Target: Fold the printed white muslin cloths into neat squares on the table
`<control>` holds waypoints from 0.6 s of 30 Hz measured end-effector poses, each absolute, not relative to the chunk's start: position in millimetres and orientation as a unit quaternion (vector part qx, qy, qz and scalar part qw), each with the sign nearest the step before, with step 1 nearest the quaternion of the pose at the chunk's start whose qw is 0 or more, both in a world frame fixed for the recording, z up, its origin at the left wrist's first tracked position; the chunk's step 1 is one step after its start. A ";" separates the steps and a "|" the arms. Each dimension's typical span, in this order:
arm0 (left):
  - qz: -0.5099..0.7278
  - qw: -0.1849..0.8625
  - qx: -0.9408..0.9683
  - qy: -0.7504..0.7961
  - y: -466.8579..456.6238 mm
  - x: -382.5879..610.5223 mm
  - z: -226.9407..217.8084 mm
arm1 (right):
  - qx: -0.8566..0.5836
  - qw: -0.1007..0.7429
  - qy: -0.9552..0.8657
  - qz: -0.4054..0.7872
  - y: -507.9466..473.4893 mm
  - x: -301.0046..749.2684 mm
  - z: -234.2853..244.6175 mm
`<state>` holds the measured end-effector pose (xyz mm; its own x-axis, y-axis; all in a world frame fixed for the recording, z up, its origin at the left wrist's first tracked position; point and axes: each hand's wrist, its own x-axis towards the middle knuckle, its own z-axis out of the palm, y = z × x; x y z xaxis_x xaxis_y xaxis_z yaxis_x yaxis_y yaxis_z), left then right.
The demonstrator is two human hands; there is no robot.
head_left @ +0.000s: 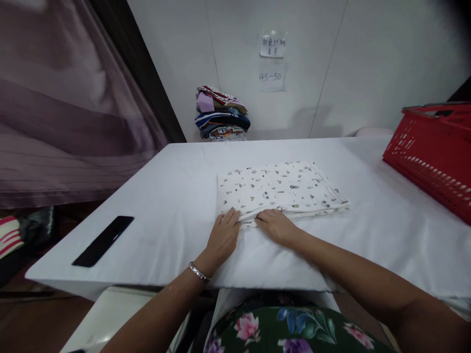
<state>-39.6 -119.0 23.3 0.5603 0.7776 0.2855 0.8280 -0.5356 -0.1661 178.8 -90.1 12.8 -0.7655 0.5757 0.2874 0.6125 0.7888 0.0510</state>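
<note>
A white cloth [272, 189] with a small scattered print lies folded in a flat rectangle on the white-covered table [165, 196]. Its near edge is bunched into a raised crease between my hands. My left hand [225, 234] holds the near left corner, fingers over the fabric and thumb at the edge. To its right, my right hand [276, 225] grips the same near edge with curled fingers. The undersides of both hands are hidden, as are any layers beneath the top of the cloth.
A black phone-like slab [105, 241] lies at the table's left. A red plastic basket [436, 157] stands at the right edge. Beyond the far edge rises a stack of folded clothes [222, 115] by the wall. A purplish curtain [66, 108] hangs at left.
</note>
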 end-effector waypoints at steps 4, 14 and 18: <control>-0.097 0.147 -0.868 -0.464 -115.7 -37.7 28.1 | -0.326 0.145 -0.931 -0.076 -89.0 177.1 8.2; -0.122 0.128 -0.859 -0.480 -127.6 -39.3 26.6 | -0.308 0.217 -0.920 -0.105 -96.8 181.9 -2.7; -0.128 0.127 -0.861 -0.476 -128.3 -38.2 29.0 | -0.310 0.201 -0.924 -0.104 -97.5 179.8 1.1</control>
